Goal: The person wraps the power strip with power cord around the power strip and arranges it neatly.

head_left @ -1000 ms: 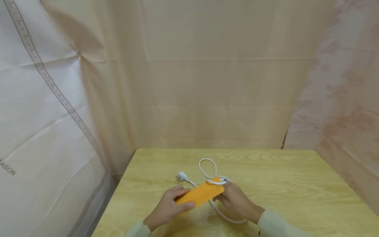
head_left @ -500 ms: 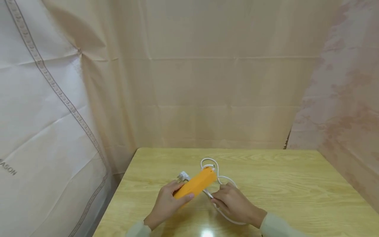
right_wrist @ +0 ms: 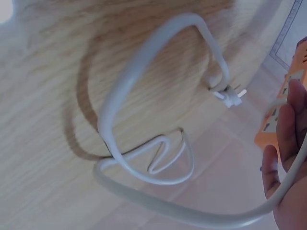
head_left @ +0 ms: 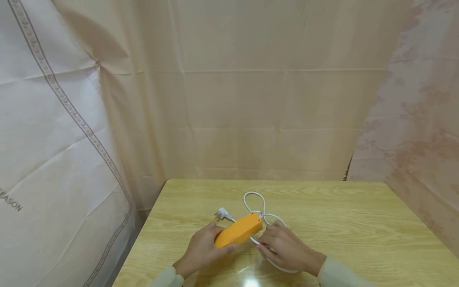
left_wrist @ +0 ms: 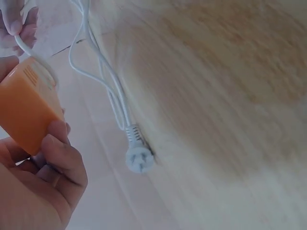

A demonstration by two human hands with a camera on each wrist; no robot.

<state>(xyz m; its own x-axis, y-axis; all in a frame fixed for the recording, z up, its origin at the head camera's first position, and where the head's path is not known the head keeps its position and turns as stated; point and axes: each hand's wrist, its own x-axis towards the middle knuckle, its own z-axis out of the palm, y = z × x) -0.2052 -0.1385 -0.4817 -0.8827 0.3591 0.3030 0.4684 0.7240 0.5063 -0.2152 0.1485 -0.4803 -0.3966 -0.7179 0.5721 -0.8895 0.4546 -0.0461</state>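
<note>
An orange power strip is tilted up to the right over the table, gripped at its near end by my left hand. In the right wrist view, the socket face of the strip shows at the right edge. My right hand pinches the white power cord just right of the strip; the left wrist view shows the cord between thumb and finger. The cord runs in loops behind and below the strip. Its white plug lies on the table left of the strip, prongs pointing left.
The wooden table has a back edge close to a hanging beige cloth. A pale cloth with a patterned band hangs at the left, and a flowered one at the right.
My right hand has moved off the strip's far end and down along the cord. The strip first rose and turned, then dipped again in my left hand. The plug has stayed nearly in place.
</note>
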